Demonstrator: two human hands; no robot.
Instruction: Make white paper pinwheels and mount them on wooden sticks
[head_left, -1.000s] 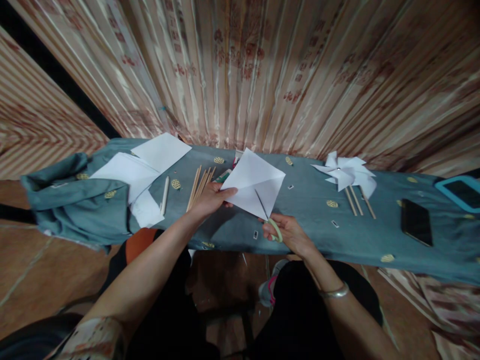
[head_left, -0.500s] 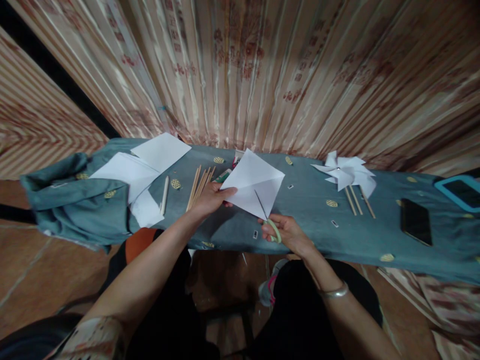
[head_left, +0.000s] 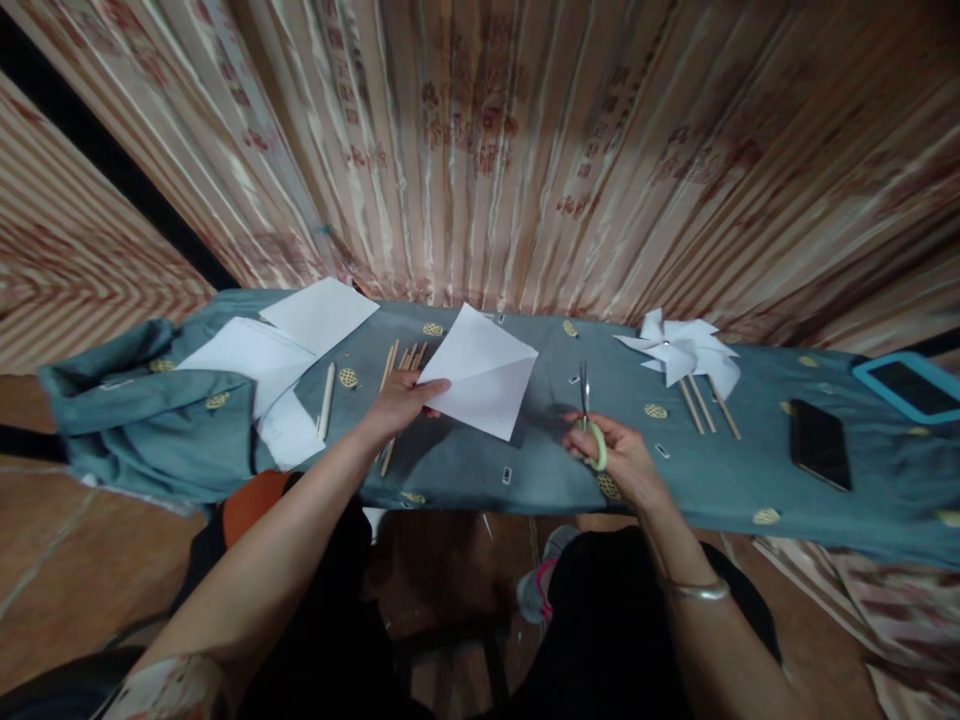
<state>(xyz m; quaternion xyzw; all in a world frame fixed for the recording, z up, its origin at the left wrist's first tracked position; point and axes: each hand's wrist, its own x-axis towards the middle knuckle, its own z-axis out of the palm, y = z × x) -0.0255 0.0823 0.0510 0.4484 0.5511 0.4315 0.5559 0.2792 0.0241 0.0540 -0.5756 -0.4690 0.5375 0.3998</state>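
Tablecloth (head_left: pixel 712 478) below; left hand (head_left: pixel 407 400), right hand (head_left: pixel 621 452) apart

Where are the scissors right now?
In the head view, the green-handled scissors are in the right hand, between the white paper in the left hand and the pinwheels.

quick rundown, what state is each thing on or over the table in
paper: creased, held at one corner by the left hand; any cut unclear
scissors: in the right hand, clear of the paper
sheets: loose, overlapping
sticks: lying loose, partly hidden
pinwheels: made up, on sticks, lying down
phone: lying, screen dark
blue-framed device: screen dark
cloth: spread, bunched at the left end
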